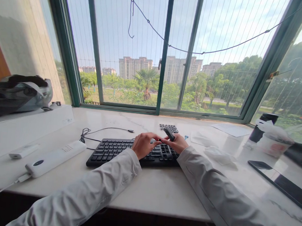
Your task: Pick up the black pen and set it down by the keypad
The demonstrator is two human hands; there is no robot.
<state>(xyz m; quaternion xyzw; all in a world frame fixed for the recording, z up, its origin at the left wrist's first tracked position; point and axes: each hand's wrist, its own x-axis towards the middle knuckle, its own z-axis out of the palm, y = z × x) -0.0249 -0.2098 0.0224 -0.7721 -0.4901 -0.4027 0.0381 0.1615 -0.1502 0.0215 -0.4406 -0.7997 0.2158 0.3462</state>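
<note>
A black keyboard (pixel 116 151) lies on the white tabletop, with both hands over its right part. My left hand (pixel 144 144) is closed in a pinch, its fingertips meeting those of my right hand around something small and dark, perhaps a keycap. My right hand (pixel 178 143) is closed too, and a short black tool (pixel 169 134) sticks up from it; its working end is hidden. Several key positions in the number pad (pixel 166 152) look bare. Behind the keyboard, loose black keycaps (pixel 171 127) are set out in rows.
A coiled black cable (pixel 85 135) lies left of the keyboard, near a white power strip (pixel 55 158) and a long white box (pixel 24 125) bearing a helmet (pixel 19 94). On the right are crumpled tissue (pixel 220 156), a phone (pixel 281 182) and a plastic cup (pixel 272 145). Windows rise behind.
</note>
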